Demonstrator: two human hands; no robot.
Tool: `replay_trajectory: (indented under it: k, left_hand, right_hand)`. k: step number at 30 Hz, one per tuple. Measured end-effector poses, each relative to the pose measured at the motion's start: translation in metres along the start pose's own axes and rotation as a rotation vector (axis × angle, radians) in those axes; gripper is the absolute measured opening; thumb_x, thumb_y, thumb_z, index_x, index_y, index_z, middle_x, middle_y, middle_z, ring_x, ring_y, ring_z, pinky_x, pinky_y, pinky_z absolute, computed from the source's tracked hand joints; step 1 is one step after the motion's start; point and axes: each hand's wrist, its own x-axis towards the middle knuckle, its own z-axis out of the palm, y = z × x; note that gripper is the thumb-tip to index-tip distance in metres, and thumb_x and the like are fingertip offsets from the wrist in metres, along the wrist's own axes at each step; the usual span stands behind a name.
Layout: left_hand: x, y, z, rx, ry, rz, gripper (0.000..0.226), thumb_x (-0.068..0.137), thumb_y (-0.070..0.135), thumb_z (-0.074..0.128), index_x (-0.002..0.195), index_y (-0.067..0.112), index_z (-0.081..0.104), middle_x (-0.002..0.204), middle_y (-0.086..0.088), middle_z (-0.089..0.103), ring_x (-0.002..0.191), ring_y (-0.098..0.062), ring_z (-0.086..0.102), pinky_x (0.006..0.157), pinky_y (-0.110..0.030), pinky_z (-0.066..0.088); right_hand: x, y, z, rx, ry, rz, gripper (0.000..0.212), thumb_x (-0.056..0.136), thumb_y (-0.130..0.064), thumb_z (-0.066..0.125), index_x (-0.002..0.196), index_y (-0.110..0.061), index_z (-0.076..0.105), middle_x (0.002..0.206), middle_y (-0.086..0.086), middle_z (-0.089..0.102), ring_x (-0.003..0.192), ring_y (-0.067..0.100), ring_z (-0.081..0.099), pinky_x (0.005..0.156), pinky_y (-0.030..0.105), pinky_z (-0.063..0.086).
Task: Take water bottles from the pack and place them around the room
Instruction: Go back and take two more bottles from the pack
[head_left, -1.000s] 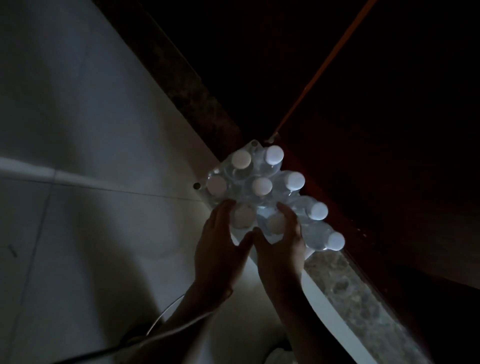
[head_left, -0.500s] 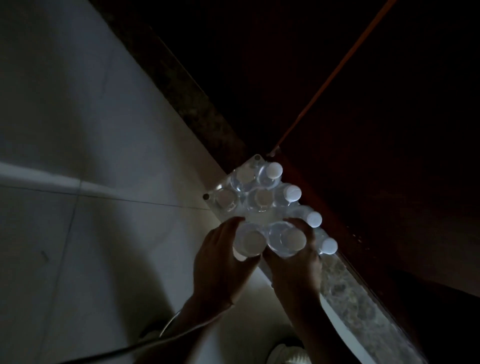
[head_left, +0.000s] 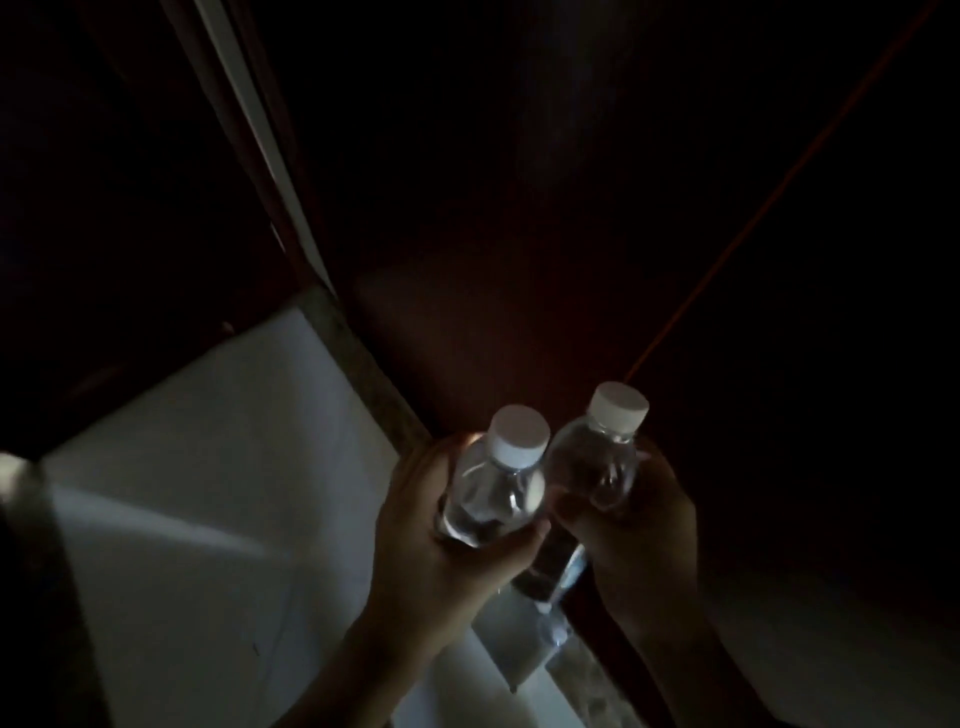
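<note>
The room is dim. My left hand (head_left: 436, 540) grips a clear water bottle (head_left: 493, 488) with a white cap, held upright in front of me. My right hand (head_left: 639, 530) grips a second clear water bottle (head_left: 597, 457), also white-capped, right beside the first. Both bottles are lifted well above the floor. Below and between my forearms, a part of the plastic-wrapped pack (head_left: 540, 623) shows on the floor, mostly hidden by my hands.
A pale tiled floor (head_left: 208, 493) spreads to the left. A speckled stone threshold (head_left: 363, 364) runs diagonally along dark wooden panelling (head_left: 519, 260). A pale vertical strip (head_left: 249, 119) stands at the upper left. A dark edge (head_left: 41, 597) fills the far left.
Both hands have pulled one bottle each out of the pack and raised them. The view has lifted, so the pack now lies low and mostly hidden.
</note>
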Motion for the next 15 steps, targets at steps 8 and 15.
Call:
replay_trajectory:
  k: [8,15]
  left_hand:
    - [0.054,0.327,-0.088,-0.289,0.009,0.15,0.049,0.06,0.029,0.076,0.107,0.035,0.062,0.097,0.006,0.074,0.088,-0.012,0.074,0.069,-0.025,0.058]
    - [0.045,0.497,-0.138,-0.345,-0.045,0.33,0.039,0.081,-0.005,0.07,0.112,0.017,0.064,0.095,0.001,0.076,0.089,-0.012,0.074,0.069,-0.018,0.056]
  right_hand:
    - [-0.055,-0.329,-0.045,0.274,-0.134,-0.407,0.056,0.066,-0.015,0.073,0.12,-0.012,0.061,0.089,-0.002,0.075,0.081,0.012,0.073,0.064,0.022,0.056]
    - [-0.111,-0.495,-0.077,0.326,-0.16,-0.626,0.052,0.073,-0.024,0.069,0.123,-0.015,0.058,0.103,0.004,0.073,0.094,0.02,0.073,0.071,0.027,0.057]
